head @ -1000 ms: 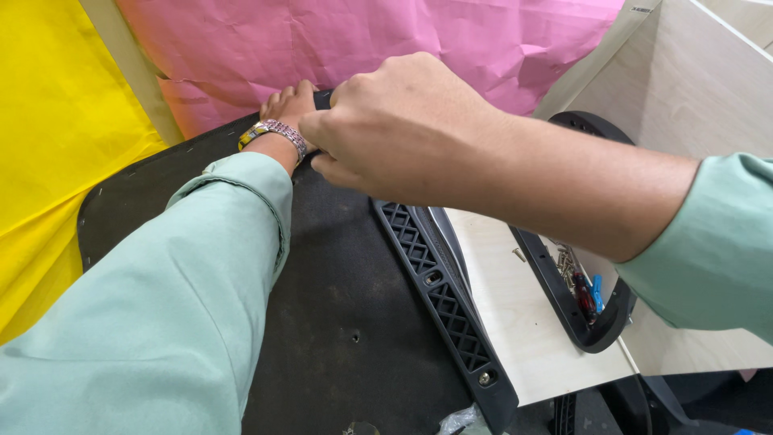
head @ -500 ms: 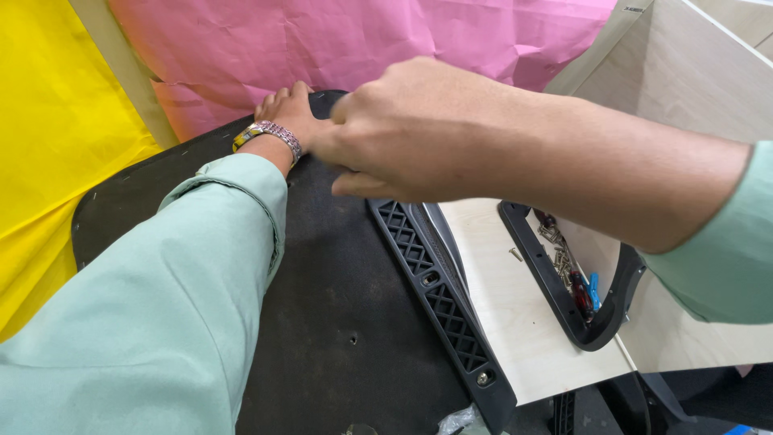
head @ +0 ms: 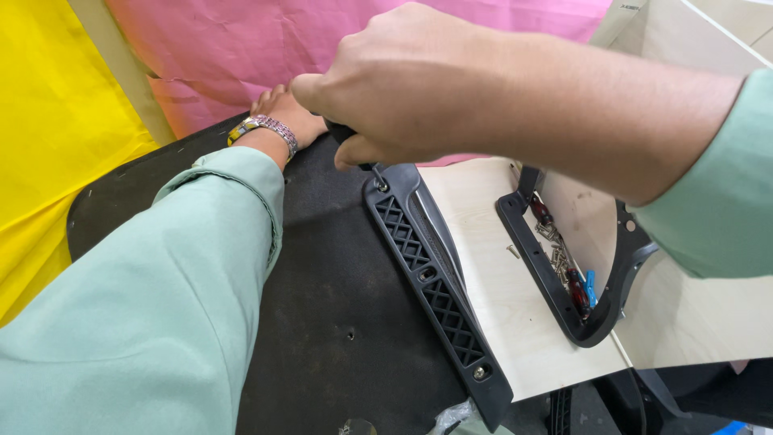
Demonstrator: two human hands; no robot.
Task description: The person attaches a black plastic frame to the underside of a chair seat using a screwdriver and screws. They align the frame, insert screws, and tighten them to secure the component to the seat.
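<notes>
— What's at the left of the frame?

— A yellow sheet (head: 56,121) fills the upper left, with a pink crinkled sheet (head: 266,48) beside it along the top. My left arm in its pale green sleeve (head: 153,322) runs up from the lower left across the flat black panel (head: 338,282). My left hand (head: 286,113), with a beaded metal bracelet (head: 264,129) at the wrist, lies at the panel's far edge against the pink sheet. Whether its grip is open or closed I cannot tell; the fingers are hidden.

— And the middle?

— My right hand (head: 403,80) comes in from the upper right, its grip closed around a dark tool handle (head: 342,133). The thin tip points down at the upper end of the long black plastic lattice strip (head: 435,282), which lies slantwise along the panel's right edge, down toward the bottom centre.

— To the right?

— A pale wooden board (head: 499,306) on the bench carries a curved black plastic tray (head: 564,298), holding small screws, dark red-handled tools and a blue clip (head: 590,283).
</notes>
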